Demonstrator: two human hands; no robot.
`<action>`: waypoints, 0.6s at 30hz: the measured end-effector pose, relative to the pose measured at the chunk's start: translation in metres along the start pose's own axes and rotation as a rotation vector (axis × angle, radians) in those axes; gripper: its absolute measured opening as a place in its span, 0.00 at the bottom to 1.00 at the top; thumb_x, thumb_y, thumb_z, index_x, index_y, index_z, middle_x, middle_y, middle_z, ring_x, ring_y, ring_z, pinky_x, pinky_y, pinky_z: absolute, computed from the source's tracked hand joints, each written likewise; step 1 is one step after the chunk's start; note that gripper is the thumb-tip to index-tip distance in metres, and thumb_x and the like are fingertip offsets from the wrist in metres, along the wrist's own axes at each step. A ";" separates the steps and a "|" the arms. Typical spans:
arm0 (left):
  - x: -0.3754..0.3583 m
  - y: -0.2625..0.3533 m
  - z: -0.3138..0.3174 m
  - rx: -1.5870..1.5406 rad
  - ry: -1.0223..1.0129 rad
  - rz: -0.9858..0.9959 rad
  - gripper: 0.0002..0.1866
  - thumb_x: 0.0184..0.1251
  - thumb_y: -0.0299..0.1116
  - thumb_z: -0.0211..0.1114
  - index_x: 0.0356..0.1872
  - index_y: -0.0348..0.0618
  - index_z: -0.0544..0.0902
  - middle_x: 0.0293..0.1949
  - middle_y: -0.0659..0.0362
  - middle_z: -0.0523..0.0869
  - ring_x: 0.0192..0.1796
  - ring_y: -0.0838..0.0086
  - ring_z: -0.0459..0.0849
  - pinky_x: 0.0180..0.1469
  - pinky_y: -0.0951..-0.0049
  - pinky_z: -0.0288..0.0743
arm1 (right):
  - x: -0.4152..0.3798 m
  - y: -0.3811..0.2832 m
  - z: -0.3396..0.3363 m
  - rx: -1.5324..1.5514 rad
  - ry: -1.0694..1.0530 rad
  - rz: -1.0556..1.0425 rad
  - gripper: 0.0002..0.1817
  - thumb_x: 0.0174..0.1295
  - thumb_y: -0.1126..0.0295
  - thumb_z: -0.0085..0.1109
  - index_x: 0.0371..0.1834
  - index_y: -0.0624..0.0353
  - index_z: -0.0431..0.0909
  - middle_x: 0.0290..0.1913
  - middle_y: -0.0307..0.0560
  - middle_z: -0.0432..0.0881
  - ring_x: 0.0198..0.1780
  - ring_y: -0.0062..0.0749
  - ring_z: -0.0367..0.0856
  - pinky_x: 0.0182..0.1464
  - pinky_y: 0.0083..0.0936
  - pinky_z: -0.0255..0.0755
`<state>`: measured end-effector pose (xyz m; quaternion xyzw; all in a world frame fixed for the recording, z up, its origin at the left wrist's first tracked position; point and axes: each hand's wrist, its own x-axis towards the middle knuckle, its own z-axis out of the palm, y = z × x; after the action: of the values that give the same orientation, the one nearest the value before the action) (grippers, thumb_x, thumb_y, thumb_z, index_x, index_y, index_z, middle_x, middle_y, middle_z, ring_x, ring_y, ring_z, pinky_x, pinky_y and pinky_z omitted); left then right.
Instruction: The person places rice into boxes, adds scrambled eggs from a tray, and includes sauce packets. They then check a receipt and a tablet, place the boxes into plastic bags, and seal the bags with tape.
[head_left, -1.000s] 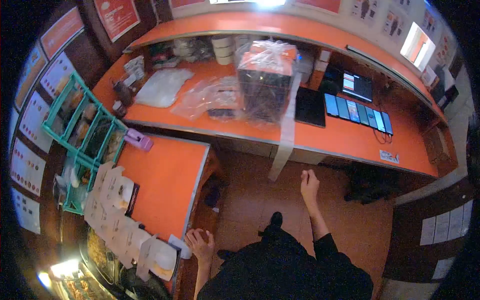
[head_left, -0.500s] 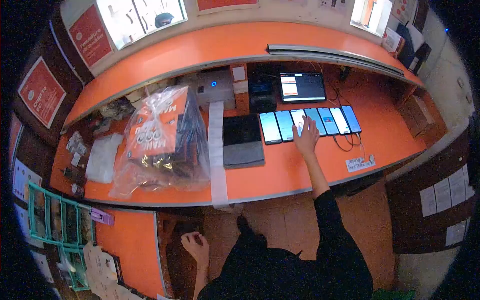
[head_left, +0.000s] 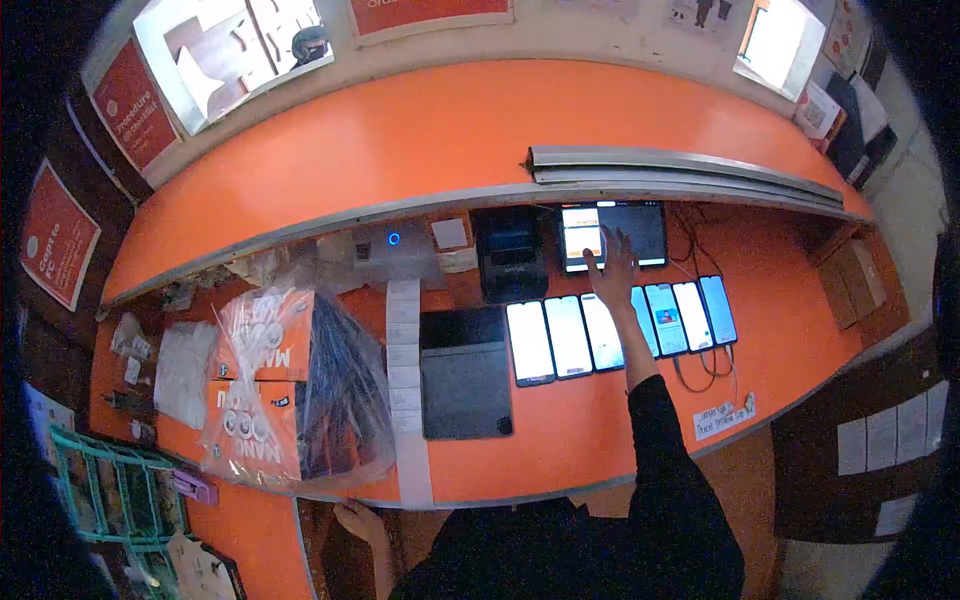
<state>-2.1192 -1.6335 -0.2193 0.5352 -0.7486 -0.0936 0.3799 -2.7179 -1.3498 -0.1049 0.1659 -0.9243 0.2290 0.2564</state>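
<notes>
My right hand [head_left: 617,268] reaches over the row of phones to the tablet [head_left: 640,238] at the back of the desk. Its fingers are spread, with fingertips right at the lit white and orange part of the screen. Beneath my wrist and forearm lie several lit smartphones [head_left: 570,338] side by side, one partly hidden by the arm. Low at the front edge of the desk, beside the hanging paper strip, is my left hand [head_left: 362,522], fingers loosely stretched and holding nothing visible.
A clear plastic bag with orange boxes [head_left: 262,400] stands left of a long paper strip [head_left: 405,380]. Next to it lies a dark flat device [head_left: 466,385]. A black printer-like box [head_left: 511,250] sits left of the tablet. An orange shelf [head_left: 400,130] overhangs the back.
My right hand has moved from the phones up to the tablet. My left hand has come closer to the desk edge. The view has shifted and leaned nearer to the desk.
</notes>
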 end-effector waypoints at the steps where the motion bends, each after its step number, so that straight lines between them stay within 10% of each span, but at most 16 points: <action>1: 0.005 0.005 -0.007 0.031 -0.190 -0.180 0.20 0.77 0.39 0.44 0.44 0.27 0.73 0.41 0.39 0.74 0.45 0.47 0.73 0.49 0.51 0.66 | 0.002 0.004 0.001 -0.019 0.002 -0.029 0.35 0.65 0.41 0.47 0.73 0.41 0.56 0.73 0.56 0.56 0.73 0.57 0.53 0.69 0.58 0.48; 10: -0.016 0.023 -0.021 -0.050 -0.307 -0.250 0.17 0.74 0.36 0.50 0.46 0.28 0.75 0.52 0.35 0.75 0.55 0.45 0.73 0.57 0.50 0.65 | 0.022 0.018 -0.001 0.070 0.044 -0.161 0.32 0.65 0.44 0.50 0.72 0.36 0.60 0.71 0.60 0.57 0.72 0.56 0.55 0.68 0.59 0.49; 13: -0.040 0.030 -0.031 0.012 -0.316 -0.096 0.13 0.73 0.34 0.50 0.35 0.34 0.75 0.36 0.48 0.70 0.45 0.54 0.71 0.50 0.55 0.66 | 0.020 0.017 -0.003 0.012 0.007 -0.143 0.32 0.65 0.44 0.50 0.71 0.33 0.60 0.71 0.60 0.58 0.72 0.56 0.56 0.67 0.59 0.49; 18: -0.096 0.060 -0.050 -0.187 -0.285 -0.185 0.11 0.71 0.34 0.52 0.34 0.36 0.76 0.40 0.51 0.66 0.43 0.57 0.70 0.51 0.57 0.66 | 0.021 0.014 -0.008 0.061 -0.005 -0.191 0.31 0.65 0.43 0.49 0.71 0.33 0.61 0.72 0.60 0.56 0.73 0.55 0.53 0.69 0.59 0.47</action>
<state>-2.1162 -1.5120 -0.1966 0.5453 -0.7306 -0.2721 0.3078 -2.7382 -1.3381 -0.0918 0.2616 -0.8974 0.2312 0.2699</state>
